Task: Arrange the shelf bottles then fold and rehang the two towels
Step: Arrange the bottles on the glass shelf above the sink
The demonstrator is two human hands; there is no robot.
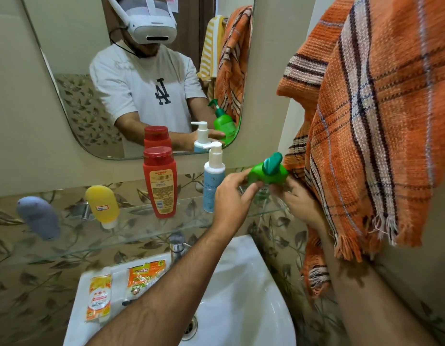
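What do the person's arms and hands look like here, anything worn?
Both forearms are bare and hairy, with no sleeves reaching them. The left hand and right hand are bare: no gloves, watch, rings or bands visible. The mirror shows a white short-sleeved T-shirt with a dark logo.

1. A home bathroom: a white washbasin (pixel 254 283) with a tap (pixel 177 247) lies below the grip.
2. A wall mirror (pixel 91 71) and glass shelf (pixel 141 221) sit left of it.
3. An orange checked towel (pixel 378 121) hangs right.

Bare forearms; mirror shows white short-sleeved T-shirt (pixel 144 88) with dark lettering.
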